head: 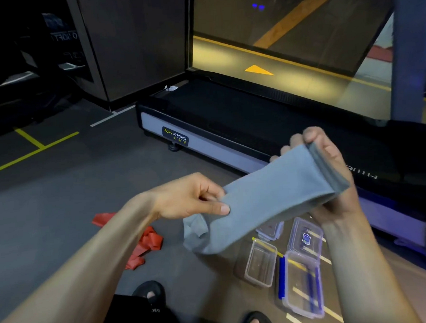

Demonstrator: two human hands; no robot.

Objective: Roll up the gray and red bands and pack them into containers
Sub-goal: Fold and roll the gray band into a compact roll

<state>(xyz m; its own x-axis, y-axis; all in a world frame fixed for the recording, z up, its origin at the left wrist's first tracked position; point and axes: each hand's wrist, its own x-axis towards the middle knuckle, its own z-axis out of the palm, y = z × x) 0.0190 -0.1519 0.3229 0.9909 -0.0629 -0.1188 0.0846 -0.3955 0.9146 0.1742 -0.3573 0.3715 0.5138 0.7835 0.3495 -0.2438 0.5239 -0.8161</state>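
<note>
**Gray band stretched between 2 hands**

Head view: the gray band (271, 202) is held in the air at the centre of the frame, spanning from 9 o'clock to 3 o'clock. The left hand (194, 197) pinches its near end between thumb and curled fingers; a loose tail of the band hangs below that hand. The right hand (331, 175) grips the far end, where the band is folded over into a thicker edge — thumb on top, fingers curled behind it.

On the floor (73, 193) at 7 o'clock from the gray band lies the red band (147, 243), crumpled and partly hidden behind the left forearm. At 5 o'clock sit the clear containers: a small open box (260, 266), a larger box with blue clips (302, 285) just beside it, and 2 lids (306, 235) farther back, one partly covered by the gray band.

At 12 o'clock stands a treadmill (205, 137) with a "BODY STRONG" label. The person's 2 sandalled feet (149, 292) show at 6 o'clock — one near the bottom edge.
</note>
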